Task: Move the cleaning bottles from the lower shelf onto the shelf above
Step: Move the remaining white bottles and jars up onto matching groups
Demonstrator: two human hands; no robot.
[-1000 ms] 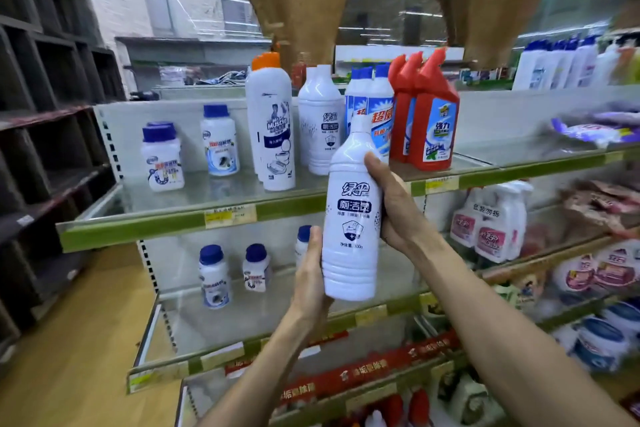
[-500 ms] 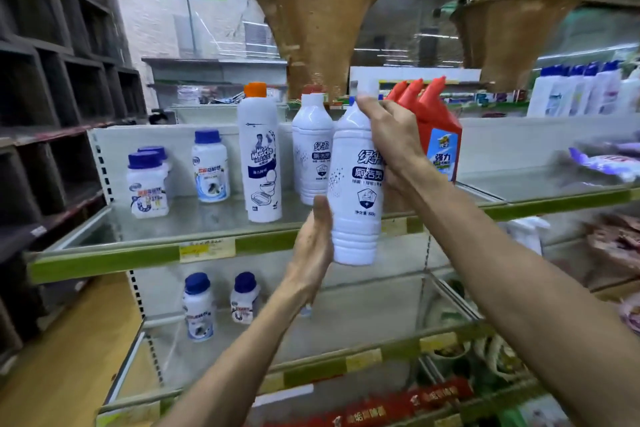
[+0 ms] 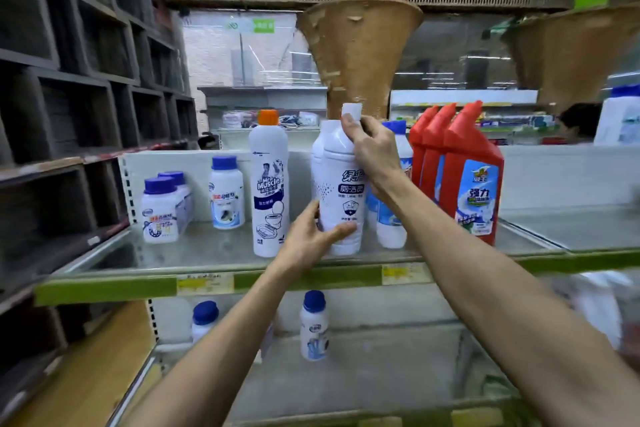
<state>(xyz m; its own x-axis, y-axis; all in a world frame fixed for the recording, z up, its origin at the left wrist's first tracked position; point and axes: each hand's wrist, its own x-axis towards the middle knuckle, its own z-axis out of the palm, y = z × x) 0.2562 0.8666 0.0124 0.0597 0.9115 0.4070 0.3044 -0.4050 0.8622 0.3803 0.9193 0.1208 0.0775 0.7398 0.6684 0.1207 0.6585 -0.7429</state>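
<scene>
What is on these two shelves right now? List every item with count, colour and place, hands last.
White plastic bottle with white cap: one, upper shelf front, held.
Tall white bottle with orange cap: one, left of it.
Short white jars with blue lids: three, upper shelf left.
Red angled-neck bottles: three, upper shelf right.
White bottle with blue cap: one visible, behind right forearm.
Small blue-capped white bottles: two, lower shelf.
Left hand: at bottle's base.
Right hand: on its neck.
</scene>
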